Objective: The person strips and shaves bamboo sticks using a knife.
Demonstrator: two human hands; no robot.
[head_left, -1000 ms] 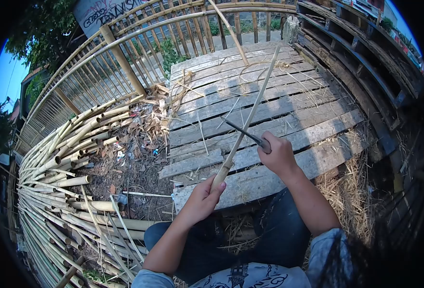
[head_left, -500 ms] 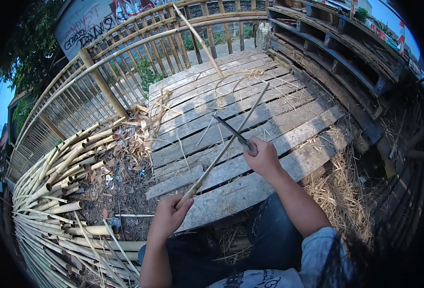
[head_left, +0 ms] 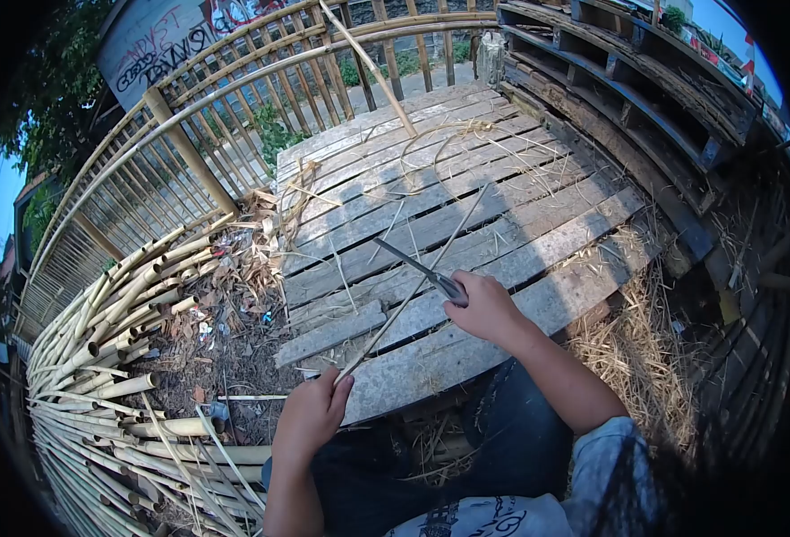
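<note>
My left hand [head_left: 312,413] is closed around the near end of a thin bamboo strip [head_left: 393,319], which slants up and away over the slatted wooden platform [head_left: 413,365]. In my right hand [head_left: 487,309] is the handle of a knife [head_left: 413,263], fingers wrapped round it. The dark blade points up and left, crossing the strip near its middle; whether the edge touches the strip I cannot tell. Both hands are over the near part of the platform, the right one farther out than the left.
Cut bamboo poles [head_left: 117,385] are heaped at the left. A bamboo fence [head_left: 198,161] runs behind the platform, with a long stick [head_left: 372,67] leaning on it. Stacked wooden pallets [head_left: 627,76] stand at the right. Straw-like shavings [head_left: 636,367] lie beside the platform.
My right hand and the knife have moved slightly left and nearer to me. The strip has turned and now shows a thinner side; its far end is lower in view.
</note>
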